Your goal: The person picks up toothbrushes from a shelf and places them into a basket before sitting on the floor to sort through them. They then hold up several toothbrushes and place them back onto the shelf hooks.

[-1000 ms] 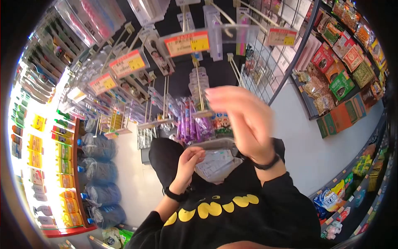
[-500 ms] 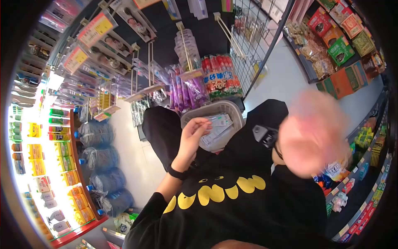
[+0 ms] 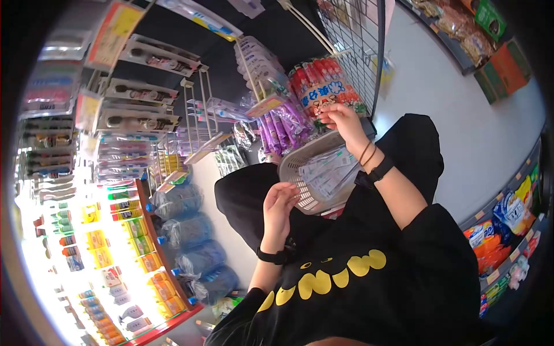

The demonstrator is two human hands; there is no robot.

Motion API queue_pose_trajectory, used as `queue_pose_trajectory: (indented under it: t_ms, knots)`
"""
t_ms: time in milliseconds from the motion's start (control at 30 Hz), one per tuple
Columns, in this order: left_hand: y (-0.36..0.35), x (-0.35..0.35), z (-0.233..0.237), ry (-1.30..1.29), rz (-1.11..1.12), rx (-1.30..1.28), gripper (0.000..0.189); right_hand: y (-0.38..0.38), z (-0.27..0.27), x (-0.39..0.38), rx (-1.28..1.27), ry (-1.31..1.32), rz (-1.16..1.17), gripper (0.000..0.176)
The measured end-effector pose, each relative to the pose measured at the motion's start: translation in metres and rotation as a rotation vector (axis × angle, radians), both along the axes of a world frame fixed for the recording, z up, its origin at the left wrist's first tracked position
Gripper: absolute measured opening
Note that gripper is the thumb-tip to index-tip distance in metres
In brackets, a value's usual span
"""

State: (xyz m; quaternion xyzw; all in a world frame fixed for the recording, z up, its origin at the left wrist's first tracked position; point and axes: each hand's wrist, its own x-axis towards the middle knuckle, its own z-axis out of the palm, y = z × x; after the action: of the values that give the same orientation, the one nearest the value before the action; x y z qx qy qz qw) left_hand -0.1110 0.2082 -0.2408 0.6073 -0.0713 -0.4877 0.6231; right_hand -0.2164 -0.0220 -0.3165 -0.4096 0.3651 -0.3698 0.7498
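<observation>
My left hand (image 3: pixel 278 211) is at the near left side of a grey plastic basket (image 3: pixel 293 163), its fingertips pinched together. Whether anything thin is between them I cannot make out. Over the basket's far right rim is my right hand (image 3: pixel 344 125), thumb and fingers curled together in front of a red and blue snack-like package; what they hold, if anything, is too small to name. Inside the basket lie several flat clear packets (image 3: pixel 328 173) with pale printed labels. The basket sits between my legs, clad in black trousers.
Purple packaged items (image 3: pixel 283 128) and the red package (image 3: pixel 319 82) stand beyond the basket. Metal hooks with packaged toothbrushes (image 3: pixel 147 89) jut out at upper left. Large water bottles (image 3: pixel 193 230) line the left. A wire rack (image 3: pixel 356 43) rises ahead; shelves (image 3: pixel 496 262) run along the right.
My right hand has come down from close to the camera to above the basket's far rim. My left hand sits lower and nearer the basket's left side. The view has shifted.
</observation>
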Motion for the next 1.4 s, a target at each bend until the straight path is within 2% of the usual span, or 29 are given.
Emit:
queue_pose_trajectory:
  t_ms: [67,133,167,200,367,400,467,500,567,633,667,700,733,800,833,933,1033,1067,1100,1167,1200,1267,1333,1400]
  knots:
    - [-0.011,-0.01,-0.007,-0.077,-0.154,-0.021,0.013,-0.006,0.002,-0.007,0.04,-0.047,0.051,0.018]
    - [-0.025,-0.018,-0.011,-0.223,-0.291,-0.11,0.019,-0.016,-0.01,-0.014,-0.235,0.008,0.05,0.018]
    - [-0.034,-0.019,-0.01,-0.32,-0.382,-0.064,0.021,-0.018,-0.01,-0.019,-0.21,-0.026,0.03,0.018]
    - [-0.043,-0.022,-0.009,-0.272,-0.412,-0.096,0.023,-0.023,-0.007,-0.022,-0.206,-0.066,0.001,0.018]
    - [-0.089,-0.015,-0.006,-0.426,-0.701,0.044,0.028,-0.031,0.017,-0.044,-0.179,-0.007,-0.066,0.019]
    - [-0.095,-0.011,-0.018,-0.423,-0.707,0.051,0.028,-0.033,0.018,-0.047,-0.161,-0.028,-0.064,0.019]
    - [-0.11,-0.001,-0.052,-0.612,-0.948,0.113,0.028,-0.036,0.015,-0.056,-0.175,0.039,0.017,0.021]
    - [-0.118,-0.002,-0.064,-0.616,-0.979,0.21,0.026,-0.037,0.016,-0.058,-0.173,0.027,0.029,0.021]
    - [-0.123,0.011,-0.134,-0.639,-1.042,0.254,0.027,-0.037,0.015,-0.059,-0.147,-0.004,0.048,0.02]
    - [-0.121,0.022,-0.191,-0.918,-1.191,0.204,0.033,-0.044,0.013,-0.062,-0.158,-0.02,0.057,0.018]
    - [-0.12,0.02,-0.215,-0.922,-1.186,0.348,0.035,-0.042,0.019,-0.062,-0.103,-0.026,0.021,0.018]
    - [-0.114,0.024,-0.244,-1.027,-1.184,0.369,0.035,-0.045,0.016,-0.064,-0.088,-0.063,0.019,0.018]
    - [-0.114,0.021,-0.258,-0.992,-1.19,0.518,0.035,-0.048,0.018,-0.064,-0.096,-0.052,0.021,0.018]
    - [-0.119,0.0,-0.24,-0.991,-1.289,0.589,0.036,-0.055,0.02,-0.066,-0.066,-0.017,-0.012,0.016]
    - [-0.114,-0.008,-0.249,-0.92,-1.205,0.55,0.036,-0.058,0.023,-0.067,-0.077,-0.028,-0.011,0.016]
    - [-0.126,-0.034,-0.179,-0.612,-1.234,0.257,0.031,-0.063,0.029,-0.075,-0.005,-0.024,-0.051,0.016]
    - [-0.151,-0.038,-0.071,-0.439,-1.125,-0.094,0.023,-0.067,0.023,-0.079,0.037,0.017,-0.069,0.017]
    - [-0.16,-0.032,-0.026,-0.41,-1.088,-0.131,0.024,-0.065,0.025,-0.079,0.043,-0.007,-0.078,0.016]
    - [-0.168,-0.025,0.015,-0.538,-1.065,-0.138,0.027,-0.064,0.022,-0.078,0.038,-0.022,-0.072,0.016]
    - [-0.176,-0.013,0.081,-0.39,-0.715,-0.151,0.024,-0.061,0.016,-0.076,0.015,-0.036,-0.062,0.015]
    - [-0.186,0.0,0.103,-0.622,-0.638,-0.311,0.024,-0.06,0.016,-0.074,0.033,-0.033,-0.038,0.015]
    - [-0.214,0.019,0.141,-0.64,-0.356,-0.44,0.034,-0.059,0.014,-0.073,0.037,-0.024,-0.003,0.015]
    - [-0.246,0.045,0.172,-0.762,-0.205,-0.586,0.037,-0.057,0.013,-0.071,0.037,-0.002,0.001,0.015]
    - [-0.279,0.073,0.19,-0.745,-0.113,-0.644,0.047,-0.054,0.011,-0.067,0.029,0.012,0.004,0.015]
